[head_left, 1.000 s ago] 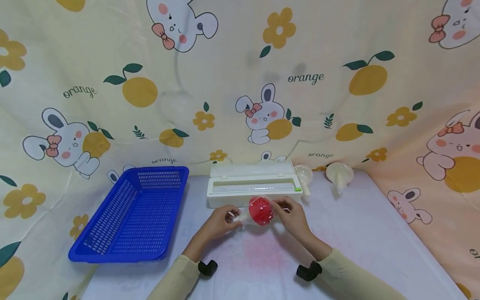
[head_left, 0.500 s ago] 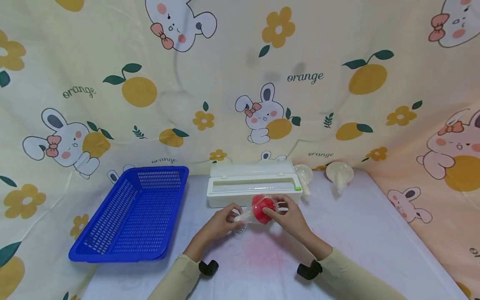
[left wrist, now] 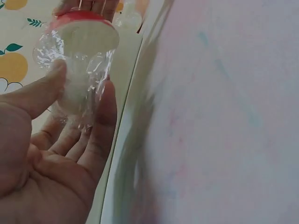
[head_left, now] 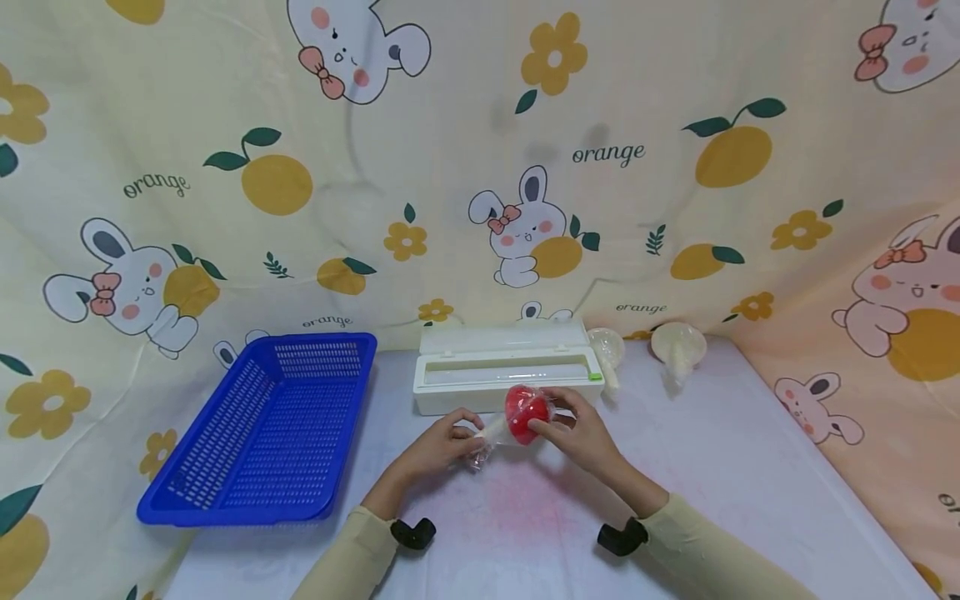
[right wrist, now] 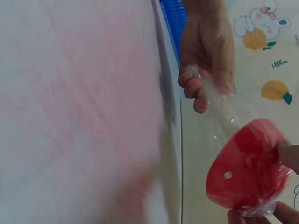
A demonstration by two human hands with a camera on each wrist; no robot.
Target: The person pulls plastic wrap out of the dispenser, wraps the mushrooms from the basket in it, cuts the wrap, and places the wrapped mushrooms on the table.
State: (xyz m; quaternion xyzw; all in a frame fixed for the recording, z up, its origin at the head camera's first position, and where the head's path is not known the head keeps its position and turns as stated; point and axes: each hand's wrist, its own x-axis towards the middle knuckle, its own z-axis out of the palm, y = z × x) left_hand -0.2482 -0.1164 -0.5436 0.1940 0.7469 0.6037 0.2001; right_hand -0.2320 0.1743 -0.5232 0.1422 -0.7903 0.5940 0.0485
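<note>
A mushroom (head_left: 527,414) with a red, white-dotted cap and pale stem is wrapped in clear cling film (left wrist: 93,70). It is held above the table, its stem toward the left. My left hand (head_left: 442,446) pinches the wrapped stem between thumb and fingers; loose film bunches at that end. On the cap side, my right hand (head_left: 585,429) grips the red cap with thumb and fingertips. In the left wrist view, the cap's pale underside faces the camera. Just behind the hands stands a white cling film dispenser (head_left: 510,398), its lid raised and the film roll visible inside.
A blue perforated basket (head_left: 262,446) stands on the left. At the back right lie two pale film-wrapped things with round heads and stems, one (head_left: 609,354) beside the dispenser and another (head_left: 678,350) farther right. The white table (head_left: 750,483) has pink stains; a patterned curtain hangs behind.
My right thumb has come onto the face of the cap, which has shifted slightly up and right and turned. The left hand keeps its pinch on the stem, the film tail now hanging lower.
</note>
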